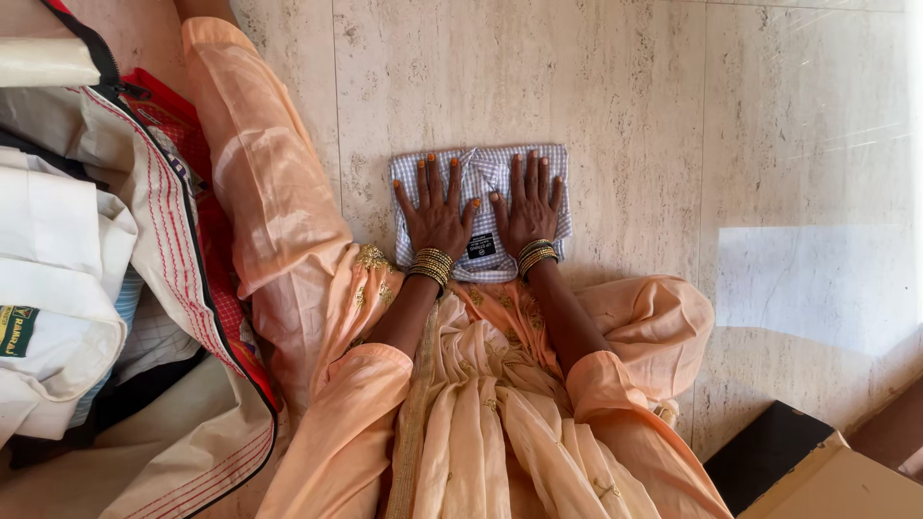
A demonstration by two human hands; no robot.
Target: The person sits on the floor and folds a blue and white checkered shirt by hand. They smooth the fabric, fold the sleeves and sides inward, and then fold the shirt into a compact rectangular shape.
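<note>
Head view, looking down at a pale stone-tiled floor. A folded shirt of small blue-and-white check lies flat on the floor near the middle of the view, just in front of the person's knees, its collar uppermost and a small dark label showing at its near edge. The left hand lies palm down on the left half of the shirt, fingers spread and flat, gripping nothing; the right hand lies palm down on the right half in the same manner, fingers extended and slightly apart. The two thumbs point toward each other, close but not touching, just above the label. Each wrist carries a stack of gold-coloured bangles, which rest at the near edge of the shirt. The forearms emerge from peach-coloured sleeves, and loose cloth of the same colour covers the lap. At the left edge of the floor stands an open zipped bag with red-striped trim, holding folded white garments. In the near right corner lies a cardboard box beside a dark object.
</note>
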